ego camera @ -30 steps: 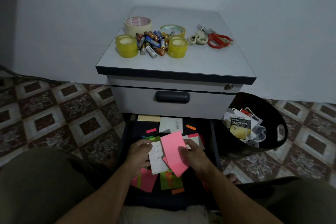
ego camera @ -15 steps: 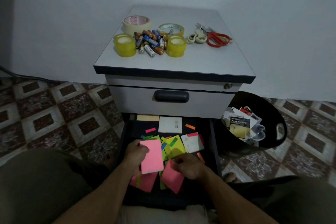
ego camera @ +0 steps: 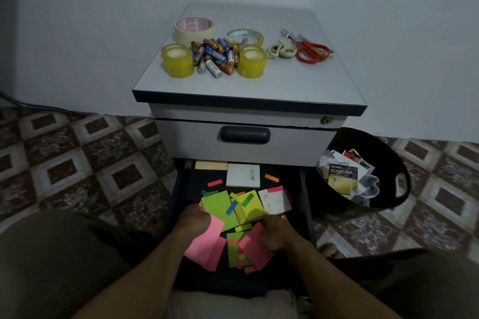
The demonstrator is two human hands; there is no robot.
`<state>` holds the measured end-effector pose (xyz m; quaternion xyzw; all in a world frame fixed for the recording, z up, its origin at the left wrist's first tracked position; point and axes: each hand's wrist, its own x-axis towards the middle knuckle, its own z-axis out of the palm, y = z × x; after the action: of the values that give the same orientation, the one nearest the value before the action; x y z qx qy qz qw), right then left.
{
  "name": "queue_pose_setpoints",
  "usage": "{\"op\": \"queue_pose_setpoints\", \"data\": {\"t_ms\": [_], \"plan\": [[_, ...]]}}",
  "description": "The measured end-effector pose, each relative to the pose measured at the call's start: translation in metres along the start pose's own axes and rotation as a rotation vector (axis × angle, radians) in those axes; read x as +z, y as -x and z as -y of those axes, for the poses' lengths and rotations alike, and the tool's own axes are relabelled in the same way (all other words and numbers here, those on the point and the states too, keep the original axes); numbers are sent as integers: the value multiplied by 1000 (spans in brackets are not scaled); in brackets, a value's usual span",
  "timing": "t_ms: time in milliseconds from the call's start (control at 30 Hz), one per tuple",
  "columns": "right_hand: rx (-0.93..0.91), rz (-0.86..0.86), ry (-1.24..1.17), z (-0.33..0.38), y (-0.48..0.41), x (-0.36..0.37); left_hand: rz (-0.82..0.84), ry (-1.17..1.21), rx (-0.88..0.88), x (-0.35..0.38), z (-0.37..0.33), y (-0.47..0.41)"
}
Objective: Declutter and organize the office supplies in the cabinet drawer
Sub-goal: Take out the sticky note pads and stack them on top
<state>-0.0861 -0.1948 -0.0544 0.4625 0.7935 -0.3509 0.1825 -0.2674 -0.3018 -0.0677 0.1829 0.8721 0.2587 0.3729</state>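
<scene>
Fists are closed in drawer [ego camera: 303, 189]
Pink stack [ego camera: 201, 246] is clutched by left hand [ego camera: 194, 219], pink sheet [ego camera: 255, 250] by right hand [ego camera: 276, 235], green notes [ego camera: 216, 203] between

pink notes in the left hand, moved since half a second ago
Yes: the pink notes in the left hand came toward the person, away from the white pad.

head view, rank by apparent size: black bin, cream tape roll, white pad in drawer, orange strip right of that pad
1. black bin
2. cream tape roll and white pad: look about alike, so not ranked against each other
3. orange strip
</scene>
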Motion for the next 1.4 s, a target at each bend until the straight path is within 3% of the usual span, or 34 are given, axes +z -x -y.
{"op": "queue_pose_setpoints", "data": {"t_ms": [133, 267, 567, 833, 1067, 1233, 1400], "plan": [[-20, 77, -59, 7, 7, 13, 14, -6, -8, 3, 4, -8], [-96, -29, -187, 14, 10, 19, 96, -51, 4, 5, 1, -1], [-28, 51, -477, 16, 7, 16, 106, -99, -9, 2, 3, -1], [-25, 85, -419, 20, 11, 14, 132, -96, -12, 2, 5, 1], [-79, 133, -326, 19, 12, 6, 81, 48, -19, -4, 2, -4], [-113, 38, -322, 18, 14, -7, 10, 157, 4, -12, -3, -5], [-151, -139, -514, 15, 17, -22, -55, 220, 35, -15, -6, -8]]}}
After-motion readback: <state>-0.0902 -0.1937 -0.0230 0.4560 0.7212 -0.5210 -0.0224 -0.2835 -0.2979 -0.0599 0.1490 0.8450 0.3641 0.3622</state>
